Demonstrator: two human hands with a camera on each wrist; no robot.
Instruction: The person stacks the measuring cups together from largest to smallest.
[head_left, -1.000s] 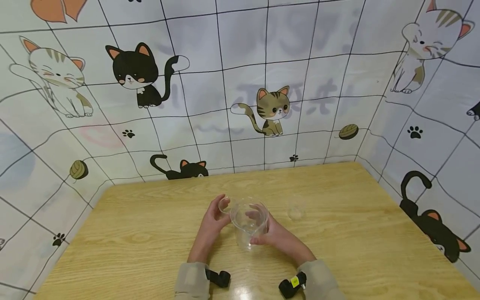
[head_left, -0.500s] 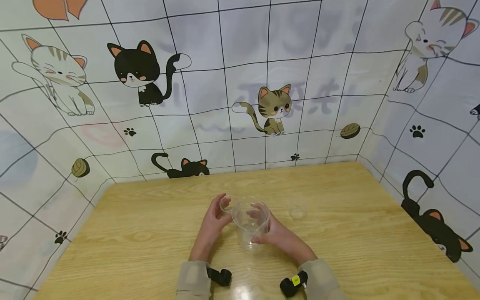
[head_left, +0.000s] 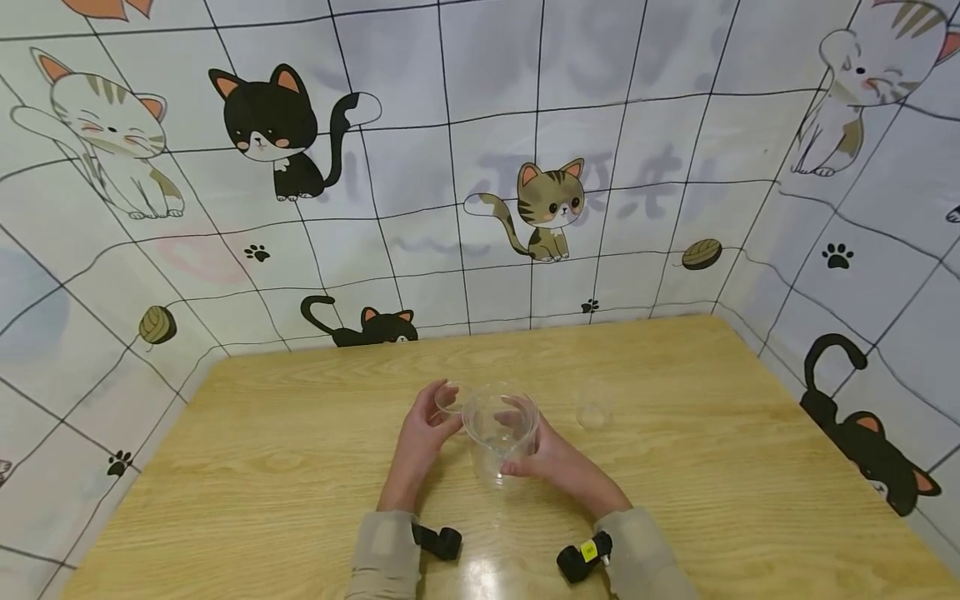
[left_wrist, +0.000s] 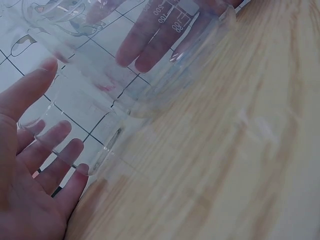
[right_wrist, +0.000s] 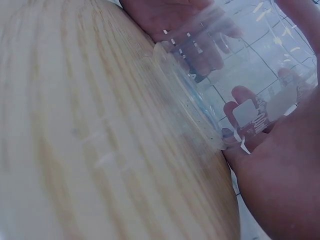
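Two clear glass beakers stand side by side between my hands on the table. My right hand grips the large beaker, its thumb at the front and fingers round the far side. White scale marks show on this beaker's wall in both wrist views. To its left is a smaller clear beaker; my left hand holds it, thumb on the near side and fingers behind. In the left wrist view the small beaker is close against the large one; whether they touch is hard to tell.
A third clear glass vessel, faint against the wood, stands to the right beyond my right hand. The wooden table meets walls covered in a cat-print cloth at the back and both sides.
The head view has shifted slightly, so the scene sits a little higher in it. Both hands keep their hold on the beakers, with no clear movement.
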